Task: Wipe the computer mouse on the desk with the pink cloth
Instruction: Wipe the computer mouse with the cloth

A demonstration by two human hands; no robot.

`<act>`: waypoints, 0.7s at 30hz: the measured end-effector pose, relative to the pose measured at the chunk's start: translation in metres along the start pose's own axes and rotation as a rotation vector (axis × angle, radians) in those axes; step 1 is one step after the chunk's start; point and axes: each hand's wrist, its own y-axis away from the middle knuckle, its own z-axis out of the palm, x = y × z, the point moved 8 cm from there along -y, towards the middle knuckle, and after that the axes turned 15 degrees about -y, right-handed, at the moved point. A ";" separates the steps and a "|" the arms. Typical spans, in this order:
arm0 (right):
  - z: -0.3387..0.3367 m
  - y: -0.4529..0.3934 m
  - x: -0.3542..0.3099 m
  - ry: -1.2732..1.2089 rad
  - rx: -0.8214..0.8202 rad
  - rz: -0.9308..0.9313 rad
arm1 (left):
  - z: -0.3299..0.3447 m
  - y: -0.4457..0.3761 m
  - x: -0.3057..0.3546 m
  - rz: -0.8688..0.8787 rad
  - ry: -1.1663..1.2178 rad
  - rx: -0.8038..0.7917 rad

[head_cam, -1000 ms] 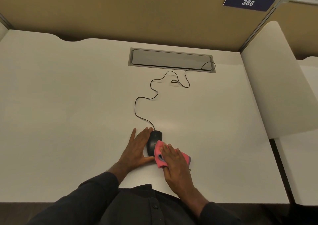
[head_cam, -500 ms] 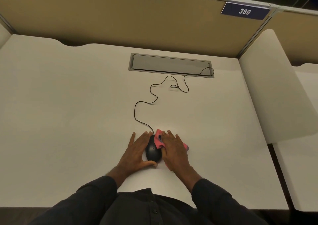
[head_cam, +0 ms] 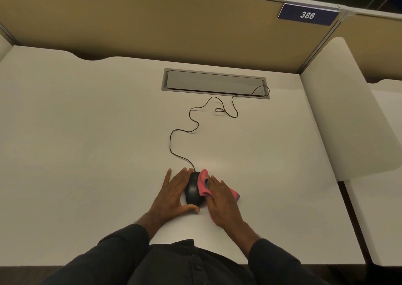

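Observation:
A black wired computer mouse [head_cam: 192,192] lies on the white desk [head_cam: 87,154] near its front edge. My left hand [head_cam: 171,194] cups the mouse's left side, fingers against it and thumb behind its rear. My right hand [head_cam: 221,202] presses the pink cloth [head_cam: 203,183] flat against the mouse's right side. The cloth sticks out past my fingertips and at the right of my hand; most of it is hidden under the palm.
The mouse's black cable [head_cam: 189,128] snakes back across the desk into a grey cable hatch [head_cam: 214,82]. A tan partition [head_cam: 174,23] with a blue "386" sign [head_cam: 307,14] stands behind. A white side divider [head_cam: 348,115] borders the desk on the right.
My right hand with the cloth slid forward from the mouse's rear along its right side, then drew slightly back. My left hand stayed on the mouse. The camera tilted downward.

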 end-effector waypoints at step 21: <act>0.006 0.019 0.003 -0.142 0.088 0.054 | 0.000 0.000 -0.001 0.019 -0.021 0.004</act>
